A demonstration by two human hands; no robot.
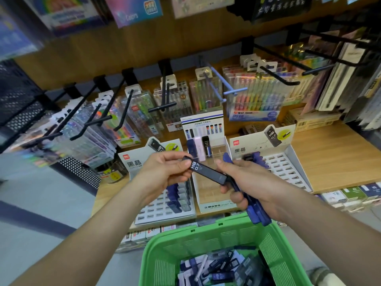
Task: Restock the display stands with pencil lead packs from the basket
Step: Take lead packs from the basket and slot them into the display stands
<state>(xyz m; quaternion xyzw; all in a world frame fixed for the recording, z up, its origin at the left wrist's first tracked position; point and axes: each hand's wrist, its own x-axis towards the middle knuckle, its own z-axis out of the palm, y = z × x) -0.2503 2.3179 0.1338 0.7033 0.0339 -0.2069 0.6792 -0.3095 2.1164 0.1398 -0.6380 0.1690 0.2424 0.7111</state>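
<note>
Left hand [165,174]: thumb and fingers pinch the upper end of a dark lead pack [207,170], label "HB 0.7" facing up. Pack lies tilted, its lower end reaching across to the right hand [249,182].

Right hand: closed around a bundle of blue packs [258,211]. Bundle sticks out above the thumb and below the palm. Thumb tip sits just beside the dark pack; whether it touches, cannot tell.

Below both hands: green basket [206,238], near rim under the right wrist. Loose packs [214,271], dark, blue and white, heaped in its bottom.

Under the left hand: white display stand [156,209] with a grid of slots, one column filled with packs, the rest showing open.

Between the hands, further back: narrow stand [214,203] marked "MONO", a few packs upright at its back.

Beyond the right hand: second white slotted stand [288,170], blue packs at its near-left corner.

All stands rest on a wooden shelf [334,157]. Pen sets [253,93] hang on hooks behind.
</note>
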